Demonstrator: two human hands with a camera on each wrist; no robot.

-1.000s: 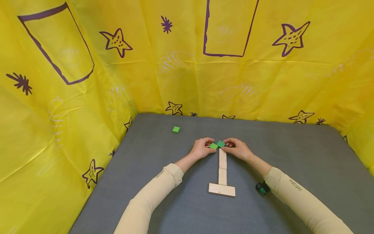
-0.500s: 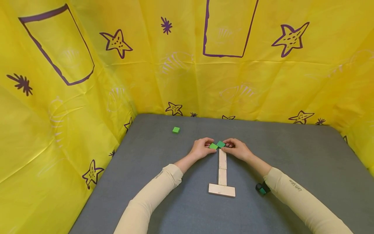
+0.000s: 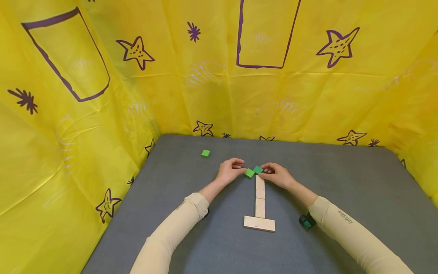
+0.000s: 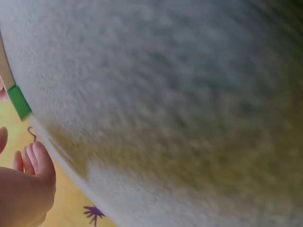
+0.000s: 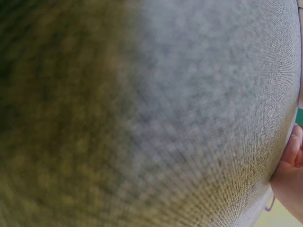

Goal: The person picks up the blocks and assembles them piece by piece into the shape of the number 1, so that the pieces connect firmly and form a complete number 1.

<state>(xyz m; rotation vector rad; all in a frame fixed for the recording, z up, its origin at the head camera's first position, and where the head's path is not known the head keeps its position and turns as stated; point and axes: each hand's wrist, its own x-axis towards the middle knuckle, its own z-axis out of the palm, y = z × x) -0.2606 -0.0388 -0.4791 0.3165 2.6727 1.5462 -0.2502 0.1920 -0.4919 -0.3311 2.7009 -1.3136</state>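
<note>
In the head view, a light green block [image 3: 249,173] and a darker green block [image 3: 258,169] lie corner to corner at the far end of a line of pale wooden planks [image 3: 260,190]. My right hand [image 3: 278,175] pinches the darker block between thumb and fingers. Just left of the light green block is my left hand [image 3: 230,171], thumb tip close to its edge and fingers loosely bent around nothing. The left wrist view shows this hand [image 4: 28,184] apart from a green block [image 4: 19,103]. Only part of my right hand [image 5: 289,172] appears in the right wrist view.
A wooden plank [image 3: 259,223] lies crosswise at the near end of the line. Another light green block [image 3: 205,153] sits toward the back left of the grey table [image 3: 325,171]. Yellow patterned cloth [image 3: 222,99] stands around the back and sides.
My left hand has let go of the light green block and moved slightly left. That block has shifted a little. My right hand has stayed at the darker block.
</note>
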